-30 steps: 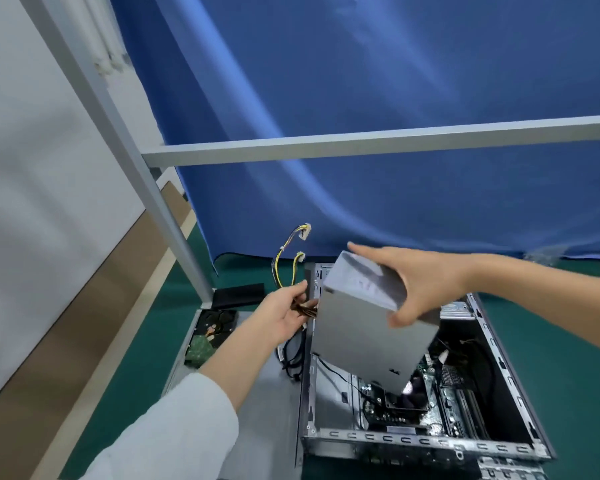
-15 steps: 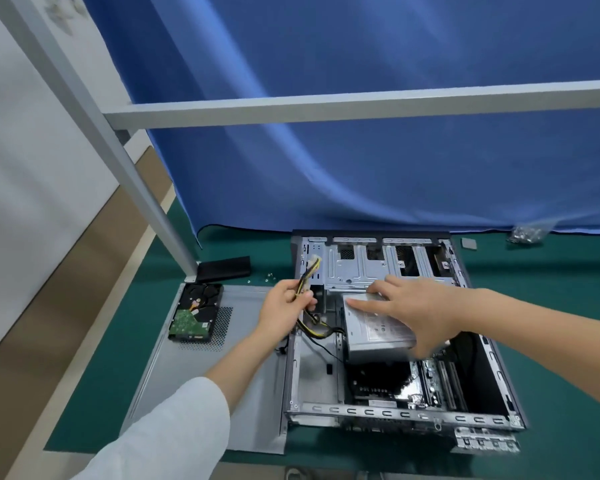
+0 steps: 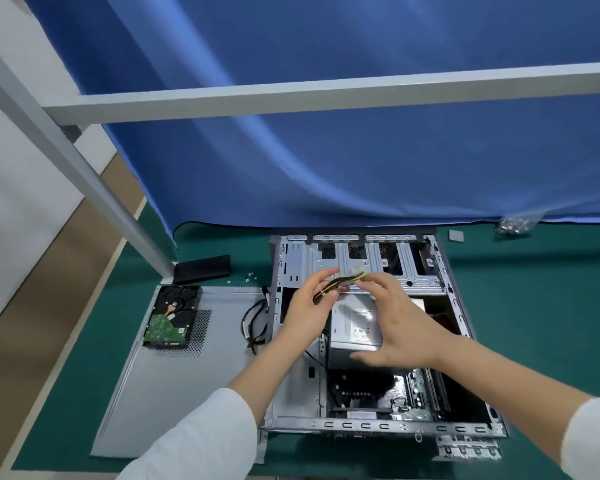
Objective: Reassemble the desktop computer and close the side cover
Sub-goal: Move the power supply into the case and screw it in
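The open computer case [image 3: 361,426] lies on its side on the green mat. The grey power supply [image 3: 357,327] sits inside it, above the motherboard [image 3: 406,396]. My left hand [image 3: 309,306] grips the yellow-and-black cable bundle [image 3: 340,283] with its white connector, lifted over the case. My right hand [image 3: 395,327] hovers over the power supply with its fingers spread, the fingertips near the connector. The grey side cover [image 3: 174,393] lies flat to the left of the case, with the hard drive [image 3: 172,315] resting on it.
A black cable [image 3: 253,323] loops over the case's left wall. A black flat part [image 3: 203,269] and small screws [image 3: 248,277] lie behind the cover. A bag of screws [image 3: 513,225] sits far right by the blue curtain. A grey frame post [image 3: 84,174] and crossbar stand above.
The power supply went from held tilted above the case to sitting inside it. My right hand let go of it and lifted toward the connector. My left hand raised the cable bundle over the case.
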The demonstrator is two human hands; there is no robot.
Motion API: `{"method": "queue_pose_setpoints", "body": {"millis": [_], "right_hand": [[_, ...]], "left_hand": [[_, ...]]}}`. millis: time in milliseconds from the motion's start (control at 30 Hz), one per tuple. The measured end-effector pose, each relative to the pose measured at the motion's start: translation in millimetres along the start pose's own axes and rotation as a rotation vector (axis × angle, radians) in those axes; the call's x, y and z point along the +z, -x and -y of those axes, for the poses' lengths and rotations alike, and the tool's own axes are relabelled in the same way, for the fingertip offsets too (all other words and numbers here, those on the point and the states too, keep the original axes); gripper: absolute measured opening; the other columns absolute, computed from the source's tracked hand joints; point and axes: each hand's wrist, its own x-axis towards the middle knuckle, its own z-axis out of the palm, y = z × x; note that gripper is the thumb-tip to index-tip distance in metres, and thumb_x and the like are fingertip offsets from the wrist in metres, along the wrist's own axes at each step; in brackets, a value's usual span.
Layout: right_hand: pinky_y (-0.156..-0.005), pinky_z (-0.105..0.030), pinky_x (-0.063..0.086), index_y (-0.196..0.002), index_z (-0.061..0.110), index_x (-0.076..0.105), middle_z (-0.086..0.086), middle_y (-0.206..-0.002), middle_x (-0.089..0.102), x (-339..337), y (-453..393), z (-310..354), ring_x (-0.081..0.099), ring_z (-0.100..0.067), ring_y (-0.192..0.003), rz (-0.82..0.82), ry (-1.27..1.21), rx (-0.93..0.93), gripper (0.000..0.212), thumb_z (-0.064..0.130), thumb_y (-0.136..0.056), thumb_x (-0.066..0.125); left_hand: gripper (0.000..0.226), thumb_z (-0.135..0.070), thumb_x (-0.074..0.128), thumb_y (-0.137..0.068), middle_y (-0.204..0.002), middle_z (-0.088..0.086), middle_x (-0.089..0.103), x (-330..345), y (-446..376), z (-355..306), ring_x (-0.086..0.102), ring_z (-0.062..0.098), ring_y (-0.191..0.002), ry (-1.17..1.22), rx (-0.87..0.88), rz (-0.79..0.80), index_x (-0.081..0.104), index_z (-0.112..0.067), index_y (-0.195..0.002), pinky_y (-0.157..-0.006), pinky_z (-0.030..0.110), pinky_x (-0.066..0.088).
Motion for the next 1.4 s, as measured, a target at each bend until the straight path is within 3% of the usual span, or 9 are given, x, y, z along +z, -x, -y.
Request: {"method": "queue_pose_setpoints", "body": {"millis": [200,367,533,633,833,933,1067,1233,1400], "right_hand": [[-0.113,-0.062,0.01,-0.144,0.021,0.014,-0.017,-0.153,0.006,6,3,2,0.007,-0.041,-0.143,-0.199,0.08,-0.05,0.105,0.061,-0.066,0.072],[-0.112,-0.065,0.004,-0.152,0.019,0.01,-0.014,-0.158,0.007,-2,-10,11,0.003,-0.033,-0.146,0.108,0.392,-0.025,0.112,0.07,-0.065,0.06],[-0.105,-0.043,0.036,-0.151,0.025,-0.006,-0.003,-0.158,0.005,-1,-21,13,0.031,-0.025,-0.132,0.288,0.361,0.04,0.115,0.065,-0.065,0.059],[-0.099,-0.041,0.039,-0.148,0.024,0.011,-0.001,-0.148,0.026,-2,-20,15,0.036,-0.023,-0.126,0.299,0.353,0.036,0.104,0.065,-0.066,0.061],[-0.1,-0.037,0.038,-0.143,0.024,0.022,0.004,-0.137,0.035,-18,-24,11,0.038,-0.017,-0.121,0.372,0.357,-0.105,0.096,0.064,-0.066,0.062],[-0.099,-0.035,0.038,-0.146,0.025,0.016,0.005,-0.137,0.034,-22,-15,8,0.037,-0.016,-0.12,0.437,0.387,-0.136,0.102,0.064,-0.065,0.063],[-0.095,-0.033,0.04,-0.145,0.029,0.015,0.007,-0.133,0.035,-26,-8,-1,0.037,-0.015,-0.118,0.426,0.382,-0.075,0.102,0.067,-0.062,0.059],[-0.09,-0.033,0.044,-0.142,0.026,0.024,0.004,-0.125,0.037,-17,-6,-5,0.038,-0.017,-0.111,0.339,0.274,0.087,0.097,0.068,-0.062,0.059],[-0.077,-0.034,0.05,-0.14,0.028,0.022,0.003,-0.124,0.035,-10,-12,-10,0.038,-0.019,-0.112,0.288,0.239,0.16,0.095,0.069,-0.062,0.058]], "left_hand": [[0.051,-0.003,0.049,-0.096,-0.123,-0.004,0.063,-1,-1,2,0.063,0.007,-0.094,-0.135,0.017,0.141,0.043,-0.035,-0.135,-0.086,0.022,0.048],[0.088,-0.008,0.052,-0.095,-0.121,-0.014,0.063,-5,-1,10,0.058,0.002,-0.112,-0.223,0.019,0.213,-0.008,-0.055,-0.139,-0.098,0.019,0.042],[0.107,-0.004,0.053,-0.093,-0.142,-0.016,0.038,2,-1,17,0.053,-0.003,-0.115,-0.16,0.017,0.17,-0.037,-0.055,-0.12,-0.093,0.012,0.038],[0.109,0.015,0.045,-0.082,-0.154,-0.017,0.017,-6,-5,16,0.057,-0.001,-0.074,0.02,-0.069,0.131,-0.021,-0.052,-0.138,-0.062,0.016,0.043],[0.051,0.006,0.035,-0.092,-0.144,0.011,0.044,-35,-10,21,0.036,0.022,-0.136,0.329,-0.347,-0.043,0.042,-0.012,-0.139,-0.113,0.037,0.03],[0.028,-0.005,0.045,-0.095,-0.125,0.003,0.022,-33,-6,41,0.058,0.016,-0.094,0.375,-0.614,-0.036,0.055,-0.006,-0.121,-0.084,0.026,0.047],[0.007,-0.016,0.049,-0.094,-0.083,0.007,0.042,-12,-12,65,0.036,0.013,-0.054,0.364,-0.87,-0.151,0.051,-0.011,-0.099,-0.049,0.023,0.034],[0.049,-0.017,0.042,-0.096,-0.147,0.015,0.036,8,-14,89,0.035,0.028,-0.136,0.485,-1.04,-0.244,0.031,-0.006,-0.142,-0.109,0.039,0.032],[0.013,-0.007,0.034,-0.099,-0.087,0.012,0.059,16,-9,96,0.049,0.022,-0.07,0.547,-1.007,-0.237,0.042,-0.006,-0.109,-0.068,0.033,0.041]]}}
